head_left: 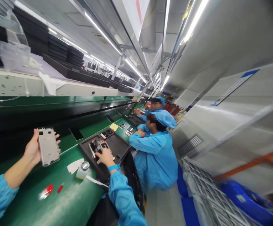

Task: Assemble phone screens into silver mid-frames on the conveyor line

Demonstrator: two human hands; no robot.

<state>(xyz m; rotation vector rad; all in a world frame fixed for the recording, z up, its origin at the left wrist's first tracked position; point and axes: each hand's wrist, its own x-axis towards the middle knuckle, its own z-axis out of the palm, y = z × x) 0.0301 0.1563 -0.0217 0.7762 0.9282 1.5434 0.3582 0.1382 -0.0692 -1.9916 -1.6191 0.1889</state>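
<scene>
My left hand (33,147) is raised over the left end of the bench and grips a phone frame (49,147) by its edges, with the flat grey face toward me. My right hand (107,157) reaches into a black foam tray (122,142). Its fingers are closed on a phone part (92,147), dark and silver, which stands tilted in the tray; the fingertips are partly hidden. Other phone parts lie beside it, and another phone part (107,133) sits at the tray's far corner.
On the green bench (80,197) are a white bottle with a metal top (82,169), a white wipe (74,166) and a red piece (47,190). A dark phone (76,133) lies behind the tray. Co-workers in blue (157,147) sit to the right. A black bag (133,175) hangs at the bench edge.
</scene>
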